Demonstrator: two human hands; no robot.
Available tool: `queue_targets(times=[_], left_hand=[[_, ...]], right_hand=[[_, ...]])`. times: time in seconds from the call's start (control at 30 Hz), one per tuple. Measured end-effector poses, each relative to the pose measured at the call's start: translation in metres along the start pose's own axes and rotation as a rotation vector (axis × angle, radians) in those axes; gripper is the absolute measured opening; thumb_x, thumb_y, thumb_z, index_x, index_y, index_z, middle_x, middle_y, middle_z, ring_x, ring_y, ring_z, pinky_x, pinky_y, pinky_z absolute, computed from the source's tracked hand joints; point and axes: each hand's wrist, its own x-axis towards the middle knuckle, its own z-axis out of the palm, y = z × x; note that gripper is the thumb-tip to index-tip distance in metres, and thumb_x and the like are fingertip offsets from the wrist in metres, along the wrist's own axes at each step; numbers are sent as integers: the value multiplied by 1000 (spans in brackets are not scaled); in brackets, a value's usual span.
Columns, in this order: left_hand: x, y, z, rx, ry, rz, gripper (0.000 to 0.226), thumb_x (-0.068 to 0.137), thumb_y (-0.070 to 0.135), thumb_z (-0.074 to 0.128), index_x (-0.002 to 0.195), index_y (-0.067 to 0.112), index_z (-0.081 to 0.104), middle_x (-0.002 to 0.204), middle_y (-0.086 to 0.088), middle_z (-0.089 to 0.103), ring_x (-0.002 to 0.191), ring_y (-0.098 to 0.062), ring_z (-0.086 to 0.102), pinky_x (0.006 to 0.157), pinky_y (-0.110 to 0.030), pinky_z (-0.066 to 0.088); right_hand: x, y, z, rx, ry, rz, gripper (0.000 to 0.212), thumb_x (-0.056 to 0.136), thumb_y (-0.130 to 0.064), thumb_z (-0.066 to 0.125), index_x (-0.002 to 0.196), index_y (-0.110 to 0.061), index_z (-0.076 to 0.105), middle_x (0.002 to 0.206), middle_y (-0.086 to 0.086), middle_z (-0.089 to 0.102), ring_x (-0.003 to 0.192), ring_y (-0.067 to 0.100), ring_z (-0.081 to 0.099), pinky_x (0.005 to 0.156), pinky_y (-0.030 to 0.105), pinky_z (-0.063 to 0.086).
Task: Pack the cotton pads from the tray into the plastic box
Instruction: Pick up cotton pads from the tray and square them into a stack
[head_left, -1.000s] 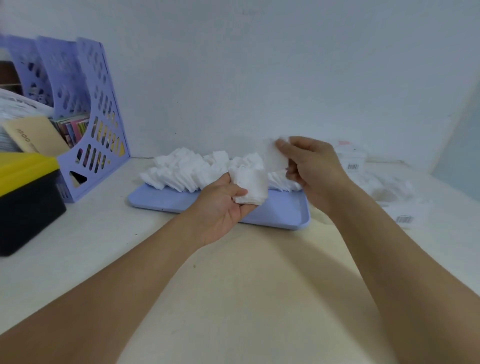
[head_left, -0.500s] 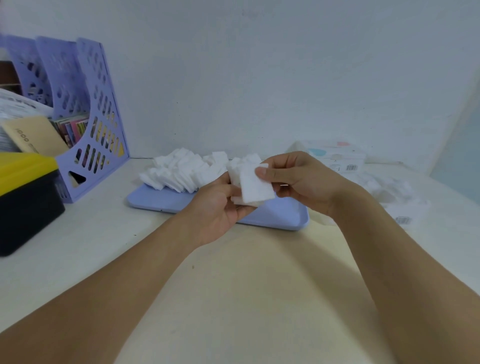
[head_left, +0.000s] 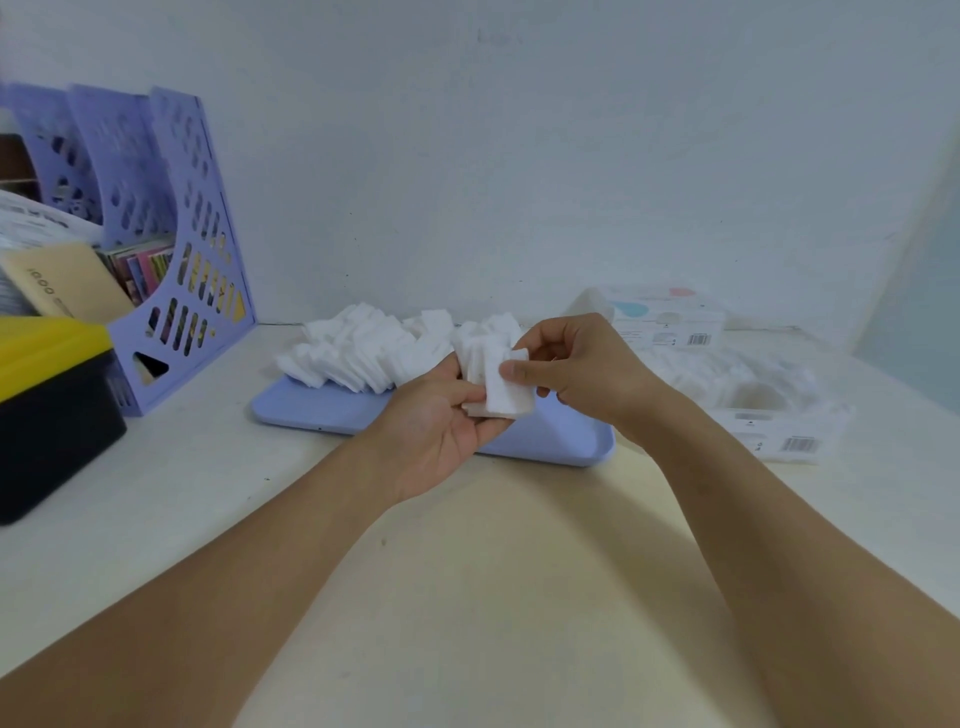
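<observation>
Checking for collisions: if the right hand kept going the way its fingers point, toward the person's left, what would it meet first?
Probably the small stack of white cotton pads that the right hand already pinches, with the left hand gripping it right behind; depth is unclear.

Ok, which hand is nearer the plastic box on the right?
Right. The right hand sits just left of the plastic box, pinching a cotton pad; the left hand is farther left.
</observation>
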Motion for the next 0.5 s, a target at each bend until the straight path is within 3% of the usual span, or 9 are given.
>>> queue_targets(times=[0.13,0.27,0.37,0.43,0.5], left_hand=[[-2,2,2,11,-13,31,48,99,-13,33,138,6,53,134,-16,64,119,-25,65,106,-37,49],[-1,2,1,16,-27,39,47,101,-11,34,143,5,49,137,-17,62,126,-28,61,106,-37,49],[0,1,1,5,-23,26,48,102,-9,34,146,5,45,141,-19,58,131,-30,56,106,-37,49],[-2,2,2,5,-20,21,48,101,-8,33,146,6,45,141,-19,58,131,-30,56,107,-39,48],[-4,3,3,-34,-2,2,47,99,-3,34,143,6,48,138,-16,61,130,-28,58,111,-40,46]], right_hand=[[3,4,9,6,71,-11,19,83,-9,80,86,7,70,70,8,64,63,13,57,60,20,48],[4,6,12,85,115,48,31,82,-8,78,89,18,64,73,14,58,66,19,51,47,15,41],[5,8,12,110,105,78,32,83,-8,78,92,19,63,75,15,61,64,18,54,47,16,42],[4,8,12,98,116,74,28,83,-8,78,93,15,65,76,14,62,61,16,56,48,15,42],[4,7,12,16,145,2,20,82,-9,80,96,-1,70,79,6,63,61,12,56,53,15,45]])
